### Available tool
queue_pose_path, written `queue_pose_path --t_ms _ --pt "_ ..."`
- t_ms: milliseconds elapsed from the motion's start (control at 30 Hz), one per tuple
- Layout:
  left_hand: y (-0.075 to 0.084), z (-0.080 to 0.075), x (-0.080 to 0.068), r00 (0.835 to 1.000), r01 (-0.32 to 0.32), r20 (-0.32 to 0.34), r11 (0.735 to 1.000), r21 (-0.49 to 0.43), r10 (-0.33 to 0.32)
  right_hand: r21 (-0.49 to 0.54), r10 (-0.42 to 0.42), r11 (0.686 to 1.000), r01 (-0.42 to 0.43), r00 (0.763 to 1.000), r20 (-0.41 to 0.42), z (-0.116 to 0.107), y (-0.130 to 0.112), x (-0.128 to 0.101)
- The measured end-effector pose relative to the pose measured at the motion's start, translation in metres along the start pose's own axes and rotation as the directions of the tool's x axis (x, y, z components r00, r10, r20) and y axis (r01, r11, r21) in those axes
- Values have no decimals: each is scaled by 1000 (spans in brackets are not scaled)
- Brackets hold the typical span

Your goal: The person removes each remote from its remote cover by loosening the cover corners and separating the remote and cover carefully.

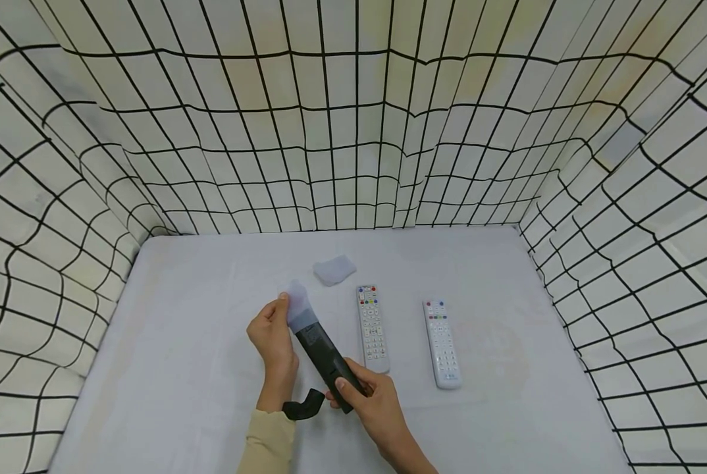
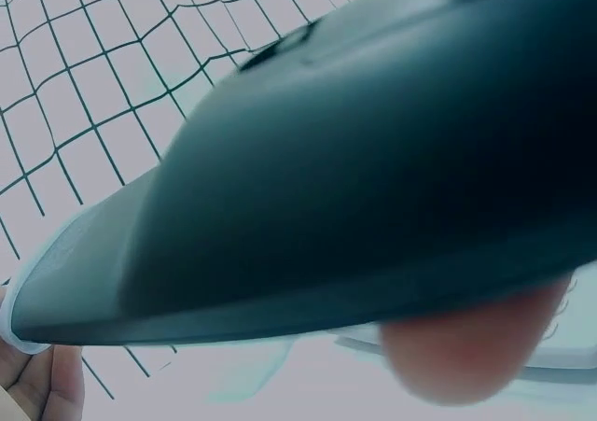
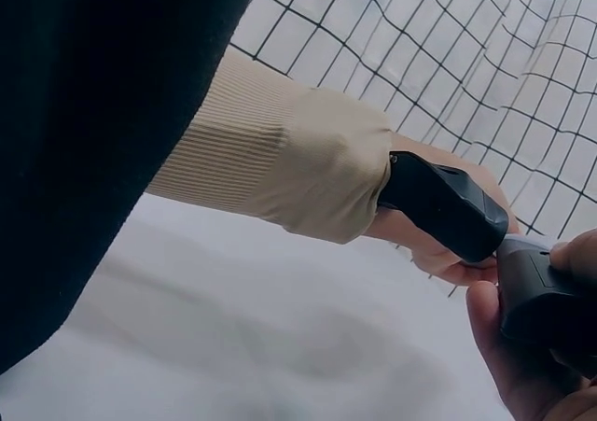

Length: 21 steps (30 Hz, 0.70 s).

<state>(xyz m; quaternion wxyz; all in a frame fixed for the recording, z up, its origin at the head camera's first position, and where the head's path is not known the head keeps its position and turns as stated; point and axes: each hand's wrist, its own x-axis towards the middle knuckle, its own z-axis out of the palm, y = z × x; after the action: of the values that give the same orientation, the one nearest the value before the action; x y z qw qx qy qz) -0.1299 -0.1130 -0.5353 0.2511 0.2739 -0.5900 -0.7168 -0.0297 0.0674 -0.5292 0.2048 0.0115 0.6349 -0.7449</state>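
Observation:
A black remote control (image 1: 328, 359) is held slantwise above the table, its far end inside a translucent plastic sleeve (image 1: 300, 308). My left hand (image 1: 274, 334) pinches the sleeve's left edge between thumb and fingers. Around the near end of the remote curls my right hand (image 1: 376, 400), thumb on top. In the left wrist view the dark remote (image 2: 354, 188) fills the frame, with a blurred fingertip (image 2: 471, 356) beneath it. The right wrist view catches the right hand (image 3: 532, 384) gripping the remote's end (image 3: 536, 286); most of the sleeve is hidden there.
Two white remote controls, one in the middle (image 1: 373, 332) and one at the right (image 1: 443, 345), lie on the white table (image 1: 170, 368). A folded translucent sleeve (image 1: 334, 270) lies farther back. Black-lined grid curtains (image 1: 353, 131) surround the table. A black wrist device (image 1: 305, 405) sticks out from the left wrist.

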Motion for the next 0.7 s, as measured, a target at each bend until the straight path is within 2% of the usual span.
queue_pose_path --t_ms 200,433,700 --pt "0 -2 2 1000 -3 -7 1000 -4 3 2 -5 1000 5 1000 5 -2 0 1" --pt "3 1 1 1000 5 20 1000 -1 -5 -6 -13 1000 13 1000 -1 -6 -3 0" --pt "28 3 -14 999 -9 37 1000 9 9 2 -12 1000 12 1000 2 -7 -4 0"
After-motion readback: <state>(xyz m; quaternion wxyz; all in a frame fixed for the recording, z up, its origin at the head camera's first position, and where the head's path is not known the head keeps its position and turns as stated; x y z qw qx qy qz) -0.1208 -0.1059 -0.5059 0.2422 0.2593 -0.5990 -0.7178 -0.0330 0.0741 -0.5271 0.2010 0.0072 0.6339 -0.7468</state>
